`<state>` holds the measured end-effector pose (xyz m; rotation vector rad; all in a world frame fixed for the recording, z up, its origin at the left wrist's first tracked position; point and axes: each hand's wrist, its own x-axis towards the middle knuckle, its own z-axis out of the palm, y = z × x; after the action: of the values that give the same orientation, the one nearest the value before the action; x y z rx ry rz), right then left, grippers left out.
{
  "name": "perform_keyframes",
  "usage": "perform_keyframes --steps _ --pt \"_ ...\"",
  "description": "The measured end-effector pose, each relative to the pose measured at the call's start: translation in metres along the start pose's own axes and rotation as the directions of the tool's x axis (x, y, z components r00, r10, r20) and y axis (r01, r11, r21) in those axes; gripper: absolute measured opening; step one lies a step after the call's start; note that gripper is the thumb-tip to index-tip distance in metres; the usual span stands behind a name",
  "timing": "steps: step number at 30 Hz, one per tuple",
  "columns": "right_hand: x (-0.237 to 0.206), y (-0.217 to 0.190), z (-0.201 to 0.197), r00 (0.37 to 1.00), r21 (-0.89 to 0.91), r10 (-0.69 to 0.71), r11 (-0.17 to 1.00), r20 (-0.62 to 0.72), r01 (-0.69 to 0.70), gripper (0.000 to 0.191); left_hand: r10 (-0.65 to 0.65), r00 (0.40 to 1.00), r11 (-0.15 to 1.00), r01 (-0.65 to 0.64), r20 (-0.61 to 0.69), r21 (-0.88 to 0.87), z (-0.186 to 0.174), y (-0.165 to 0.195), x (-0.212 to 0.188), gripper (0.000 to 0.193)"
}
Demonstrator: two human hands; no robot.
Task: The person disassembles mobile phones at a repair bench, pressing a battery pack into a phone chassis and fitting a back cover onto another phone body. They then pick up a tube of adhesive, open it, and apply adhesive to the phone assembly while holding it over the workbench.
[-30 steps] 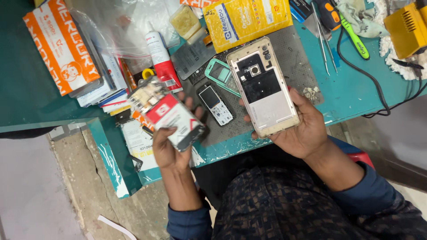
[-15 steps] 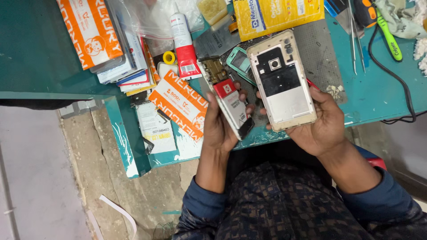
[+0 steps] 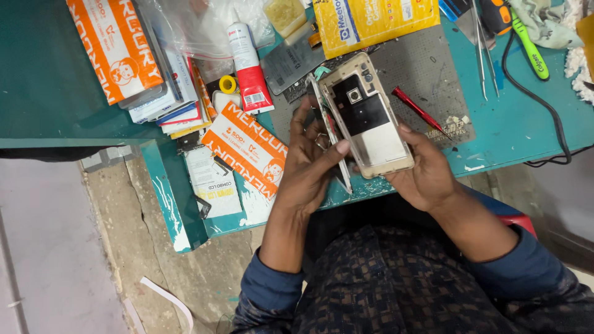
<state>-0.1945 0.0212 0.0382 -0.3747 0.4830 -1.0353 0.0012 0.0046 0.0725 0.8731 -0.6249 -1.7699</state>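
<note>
Light: I see bright, even overhead | shadows: soft under hands | focus: sharp, slight blur at edges

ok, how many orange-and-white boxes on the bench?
2. One orange-and-white box tops the stack at the far left; the other lies flat just left of the left hand. More may be hidden in the stack.

Both hands worked over the desk (image 3: 526, 124): right hand (image 3: 427, 176) cradled the gold phone frame (image 3: 366, 115), left hand (image 3: 309, 167) gripped a thin panel (image 3: 331, 139).
</note>
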Motion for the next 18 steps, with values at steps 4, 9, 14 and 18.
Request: perform_keyframes --steps 4,9,14,18 --pt "0.001 0.006 0.000 0.999 -0.060 -0.031 0.998 -0.010 0.030 0.057 -0.004 1.000 0.998 0.006 -0.027 0.069 0.004 0.006 0.003 0.095" --pt "0.002 0.015 -0.003 0.995 -0.117 -0.016 0.993 -0.100 0.005 0.055 -0.068 0.989 0.974 0.095 -0.132 0.207 0.004 0.008 0.013 0.098" --pt "0.004 0.021 -0.008 0.996 -0.084 -0.012 0.996 -0.093 0.005 0.054 -0.067 0.986 0.958 0.107 -0.154 0.267 0.007 0.007 0.017 0.099" --pt "0.005 0.023 -0.008 0.996 -0.074 -0.028 0.997 -0.080 0.022 0.055 -0.063 0.992 0.960 0.091 -0.112 0.265 0.010 0.009 0.017 0.099"
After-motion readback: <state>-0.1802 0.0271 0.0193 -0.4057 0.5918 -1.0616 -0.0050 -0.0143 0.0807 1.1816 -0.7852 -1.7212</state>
